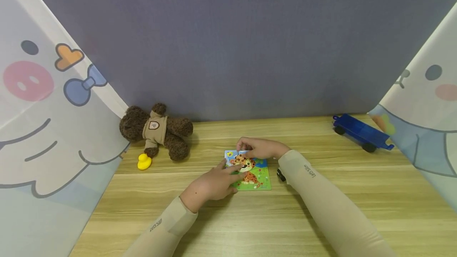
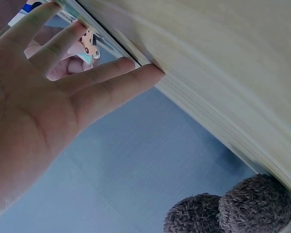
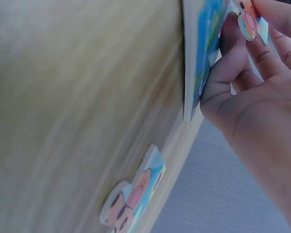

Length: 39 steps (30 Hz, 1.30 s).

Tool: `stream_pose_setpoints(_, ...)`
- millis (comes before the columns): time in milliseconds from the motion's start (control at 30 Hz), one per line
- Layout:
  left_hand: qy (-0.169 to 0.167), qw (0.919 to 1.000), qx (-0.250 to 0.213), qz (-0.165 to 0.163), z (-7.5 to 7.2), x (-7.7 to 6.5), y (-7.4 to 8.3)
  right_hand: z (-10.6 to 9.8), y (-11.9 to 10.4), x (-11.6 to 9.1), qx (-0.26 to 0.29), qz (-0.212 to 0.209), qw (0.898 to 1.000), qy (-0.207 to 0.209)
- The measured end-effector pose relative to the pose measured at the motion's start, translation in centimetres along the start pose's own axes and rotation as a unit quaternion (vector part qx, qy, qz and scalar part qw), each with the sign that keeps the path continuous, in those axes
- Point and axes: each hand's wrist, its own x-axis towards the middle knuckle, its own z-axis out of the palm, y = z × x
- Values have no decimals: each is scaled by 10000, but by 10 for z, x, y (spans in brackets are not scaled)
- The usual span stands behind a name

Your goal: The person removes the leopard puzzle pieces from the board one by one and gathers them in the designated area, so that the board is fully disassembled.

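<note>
A small jigsaw puzzle (image 1: 263,177) with a spotted leopard on green grass lies flat at the middle of the table. My left hand (image 1: 216,182) rests on its left side, fingers straight and spread, fingertips touching the picture. At its top edge my right hand (image 1: 263,149) pinches a puzzle piece (image 3: 250,22) between thumb and fingers. That piece, with orange spotted print, is held tilted just over the puzzle, as the left wrist view also shows. Another loose puzzle piece (image 3: 136,194) lies on the table beside the board in the right wrist view.
A brown teddy bear (image 1: 157,128) lies at the back left, a yellow toy duck (image 1: 144,162) in front of it. At the back right stands a blue wheeled toy trailer (image 1: 360,131). A small black object (image 1: 281,175) is partly hidden by my right sleeve. A grey panel (image 1: 228,50) borders the table's back.
</note>
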Motion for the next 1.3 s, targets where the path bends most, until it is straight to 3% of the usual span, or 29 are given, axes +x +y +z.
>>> stream_pose_setpoints(500, -26, 10000, -25, -65, -1, 0, 1, -3, 1, -4, 516, 167, 9985, 38)
stream_pose_setpoints(767, -15, 10000, -1, -45, -1, -1, 1, -10, 10, -9, 724, -48, 9970, 273)
stream_pose_setpoints(1300, -29, 10000, -85, 18, 0, -1, 1, -38, 25, -53, 938, -26, 9900, 1050)
